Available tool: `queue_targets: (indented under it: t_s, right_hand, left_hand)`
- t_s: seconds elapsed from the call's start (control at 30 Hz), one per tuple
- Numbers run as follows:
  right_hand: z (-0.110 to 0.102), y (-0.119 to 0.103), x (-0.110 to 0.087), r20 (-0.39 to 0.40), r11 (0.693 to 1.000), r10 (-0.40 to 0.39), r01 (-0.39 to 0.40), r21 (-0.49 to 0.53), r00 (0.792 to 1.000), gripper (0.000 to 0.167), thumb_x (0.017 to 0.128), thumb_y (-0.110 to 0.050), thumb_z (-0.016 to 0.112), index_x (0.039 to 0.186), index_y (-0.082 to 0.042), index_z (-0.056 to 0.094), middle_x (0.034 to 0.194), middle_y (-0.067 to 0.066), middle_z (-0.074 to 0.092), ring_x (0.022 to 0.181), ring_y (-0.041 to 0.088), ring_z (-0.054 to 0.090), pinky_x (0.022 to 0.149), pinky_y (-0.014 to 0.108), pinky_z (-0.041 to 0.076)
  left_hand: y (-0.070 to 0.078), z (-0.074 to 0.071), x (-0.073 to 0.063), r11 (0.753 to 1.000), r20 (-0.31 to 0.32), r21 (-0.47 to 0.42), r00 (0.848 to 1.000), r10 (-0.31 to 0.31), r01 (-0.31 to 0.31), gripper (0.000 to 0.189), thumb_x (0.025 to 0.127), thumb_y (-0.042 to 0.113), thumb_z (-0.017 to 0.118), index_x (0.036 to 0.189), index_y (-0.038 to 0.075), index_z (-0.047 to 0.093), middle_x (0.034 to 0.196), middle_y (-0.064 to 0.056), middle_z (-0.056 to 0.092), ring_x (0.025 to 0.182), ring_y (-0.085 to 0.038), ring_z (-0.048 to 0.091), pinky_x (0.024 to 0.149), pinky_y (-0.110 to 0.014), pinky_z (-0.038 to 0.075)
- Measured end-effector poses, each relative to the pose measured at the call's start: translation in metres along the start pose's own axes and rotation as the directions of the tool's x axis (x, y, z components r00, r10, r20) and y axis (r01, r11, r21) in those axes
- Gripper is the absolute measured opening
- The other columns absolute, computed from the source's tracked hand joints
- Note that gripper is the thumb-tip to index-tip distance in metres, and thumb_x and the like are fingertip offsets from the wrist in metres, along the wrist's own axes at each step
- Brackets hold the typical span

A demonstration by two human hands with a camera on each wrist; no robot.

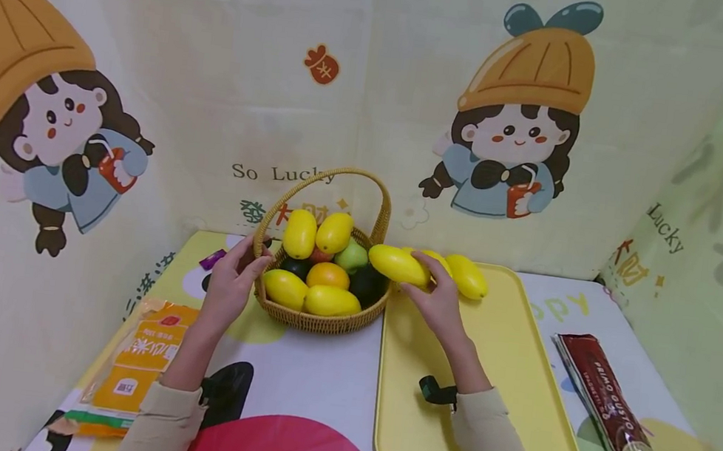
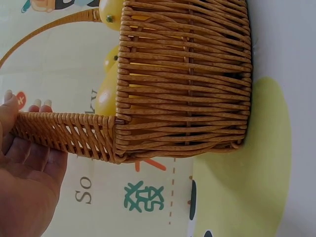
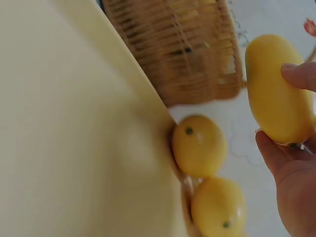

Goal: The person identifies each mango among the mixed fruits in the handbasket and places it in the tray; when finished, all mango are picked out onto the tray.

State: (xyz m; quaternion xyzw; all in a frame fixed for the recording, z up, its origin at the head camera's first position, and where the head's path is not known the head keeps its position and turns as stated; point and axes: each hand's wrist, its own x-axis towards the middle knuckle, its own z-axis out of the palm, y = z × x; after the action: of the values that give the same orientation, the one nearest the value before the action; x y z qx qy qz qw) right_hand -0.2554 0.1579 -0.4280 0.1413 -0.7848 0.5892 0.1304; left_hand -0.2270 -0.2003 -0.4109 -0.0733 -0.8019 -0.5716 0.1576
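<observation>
A wicker basket (image 1: 317, 322) stands at the back of the table, its arched handle upright. Several yellow mangoes (image 1: 333, 301), an orange fruit (image 1: 328, 276), a green fruit (image 1: 351, 256) and dark round fruits fill it. My left hand (image 1: 234, 282) grips the left foot of the handle (image 2: 64, 131), thumb on one side and fingers on the other. Above the basket's right rim, my right hand (image 1: 441, 301) holds another yellow mango (image 3: 276, 94) between thumb and fingers. Two more mangoes (image 3: 200, 145) lie at the back edge of the yellow tray (image 1: 496, 397), one partly hidden in the head view.
To the left lies an orange food packet (image 1: 138, 364), with a small purple wrapper (image 1: 212, 259) behind it. A long dark red spaghetti packet (image 1: 620, 426) lies right of the tray. A patterned cloth wall (image 1: 372, 130) rises directly behind the basket.
</observation>
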Motion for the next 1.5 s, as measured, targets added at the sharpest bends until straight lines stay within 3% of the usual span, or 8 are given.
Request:
queue_targets:
  t_s: [0.17,0.3,0.5,0.73,1.03,1.2,1.37,1.5]
  right_hand:
    - [-0.02,0.025,0.009,-0.075,0.999,0.031,-0.03,0.019,0.997,0.057,0.088,-0.014,0.076,0.14,-0.013,0.054,0.141,0.012,0.054,0.12,0.02,0.052,0.09,0.009,0.046]
    - [-0.039,0.033,0.011,-0.166,0.999,0.039,-0.038,0.01,0.985,0.056,0.089,-0.022,0.076,0.14,-0.017,0.055,0.142,0.009,0.054,0.12,0.018,0.051,0.089,0.009,0.046]
    - [-0.065,0.037,0.012,-0.264,0.998,0.064,-0.063,0.01,0.962,0.055,0.09,-0.018,0.075,0.141,-0.017,0.054,0.142,0.008,0.052,0.119,0.014,0.05,0.088,0.01,0.045]
    - [-0.087,0.05,0.011,-0.377,0.992,0.089,-0.117,-0.053,0.922,0.055,0.088,-0.018,0.076,0.14,-0.019,0.056,0.141,0.006,0.054,0.119,0.014,0.05,0.091,0.015,0.044]
    - [-0.109,0.077,0.007,-0.486,0.968,0.139,-0.221,-0.116,0.863,0.055,0.088,-0.017,0.075,0.14,-0.019,0.056,0.142,0.006,0.055,0.122,0.018,0.05,0.098,0.019,0.046]
    - [-0.118,0.084,0.005,-0.503,0.956,0.178,-0.27,-0.116,0.846,0.057,0.089,-0.013,0.072,0.142,-0.015,0.052,0.146,0.009,0.052,0.131,0.023,0.047,0.114,0.037,0.04]
    - [-0.122,0.089,0.002,-0.52,0.948,0.189,-0.294,-0.125,0.833,0.057,0.087,-0.008,0.071,0.141,-0.007,0.052,0.145,0.015,0.052,0.136,0.03,0.044,0.117,0.044,0.034]
    - [-0.124,0.094,0.001,-0.511,0.922,0.218,-0.347,-0.171,0.832,0.058,0.086,-0.004,0.068,0.141,-0.005,0.052,0.144,0.019,0.052,0.135,0.034,0.044,0.117,0.047,0.033]
  left_hand:
    - [0.001,-0.001,0.0,1.0,-0.003,0.009,1.0,0.004,-0.004,0.042,0.1,0.039,0.056,0.139,0.026,0.053,0.115,-0.006,0.06,0.111,-0.03,0.059,0.088,-0.012,0.051]
    - [0.002,-0.001,-0.001,1.0,-0.001,0.01,1.0,0.001,-0.001,0.041,0.1,0.039,0.056,0.139,0.027,0.054,0.115,-0.005,0.06,0.111,-0.03,0.058,0.088,-0.011,0.051]
    - [0.003,-0.003,-0.003,1.0,-0.006,0.011,1.0,-0.004,0.005,0.042,0.1,0.039,0.056,0.14,0.028,0.053,0.117,-0.007,0.061,0.111,-0.024,0.059,0.089,-0.011,0.05]
    - [0.005,-0.005,-0.003,0.999,0.001,-0.007,0.999,-0.039,0.039,0.042,0.099,0.039,0.057,0.14,0.028,0.052,0.118,-0.004,0.059,0.115,-0.023,0.059,0.091,-0.01,0.049]
    - [0.005,-0.003,-0.002,1.0,0.006,-0.008,1.0,-0.018,0.018,0.043,0.099,0.04,0.056,0.14,0.026,0.052,0.118,-0.007,0.06,0.115,-0.025,0.059,0.091,-0.01,0.049]
    - [0.005,-0.002,-0.001,1.0,0.012,-0.018,1.0,-0.02,0.02,0.043,0.099,0.039,0.056,0.14,0.027,0.051,0.118,-0.007,0.06,0.115,-0.028,0.058,0.092,-0.01,0.049]
    - [0.005,-0.001,-0.001,1.0,0.015,-0.012,1.0,-0.022,0.022,0.042,0.1,0.038,0.056,0.14,0.028,0.051,0.118,-0.005,0.06,0.112,-0.019,0.058,0.092,-0.01,0.049]
    - [0.004,-0.001,-0.001,1.0,0.013,-0.006,1.0,-0.014,0.014,0.043,0.1,0.039,0.056,0.14,0.027,0.052,0.118,-0.006,0.06,0.112,-0.022,0.058,0.09,-0.01,0.05]
